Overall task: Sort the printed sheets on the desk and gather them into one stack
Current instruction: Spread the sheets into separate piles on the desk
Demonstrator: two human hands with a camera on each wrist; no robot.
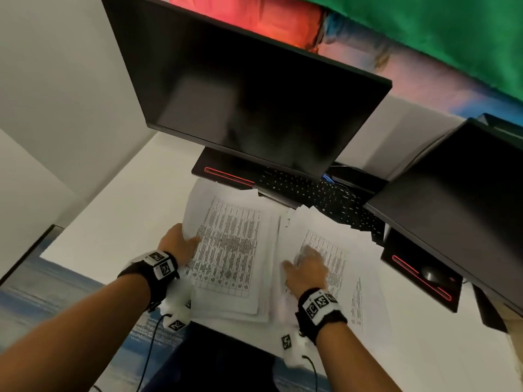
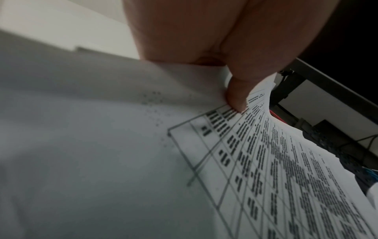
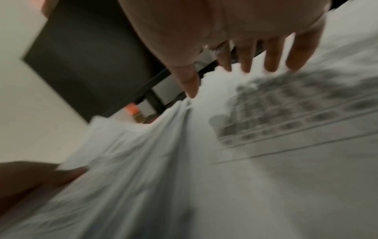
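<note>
Left hand pinches stack edge at 9 o'clock; right hand flat, fingers spread, on loose sheets at 3 o'clock.

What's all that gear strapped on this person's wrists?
Both forearms are bare, no sleeves. Each wrist wears a black band topped with white blocks printed with black square code markers. Under each wrist hangs a white camera pod, and a thin black cable trails from it.

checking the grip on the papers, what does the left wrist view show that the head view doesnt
Only the left wrist view shows the thumb pinching a lifted sheet's edge against the fingers. Only the head view shows the right hand flat on the right pile, plus the monitor and keyboard. Both show the left hand and the printed table sheet.
</note>
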